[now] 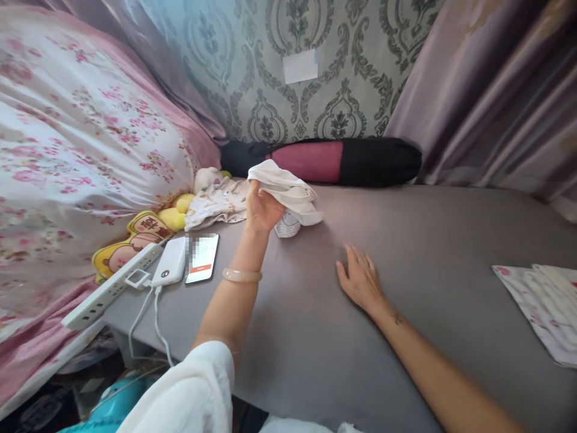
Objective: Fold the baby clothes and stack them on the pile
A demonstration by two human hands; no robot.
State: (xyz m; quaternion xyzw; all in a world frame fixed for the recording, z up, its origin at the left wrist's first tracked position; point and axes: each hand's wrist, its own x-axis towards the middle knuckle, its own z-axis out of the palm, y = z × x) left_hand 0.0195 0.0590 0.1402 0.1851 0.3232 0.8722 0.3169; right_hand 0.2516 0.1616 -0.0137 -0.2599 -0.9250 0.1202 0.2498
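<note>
My left hand (265, 210) is raised over the far part of the grey surface, its fingers closed on a white cloth (288, 189). The cloth drapes loosely over the hand, so its exact kind does not show. Just below it is a small white patterned cloth item (287, 225), partly hidden. My right hand (360, 273) rests on the grey surface (306, 325) with its fingers stretched out and nothing in it. To the left of my left hand lies a crumpled patterned cloth (219, 203).
Left of my left arm are a phone (202, 258), a white power bank (170, 261), a power strip (112, 285) and plush toys (128, 246). A long black and red bag (320, 161) lies along the wall. Folded cloths (545, 307) lie far right.
</note>
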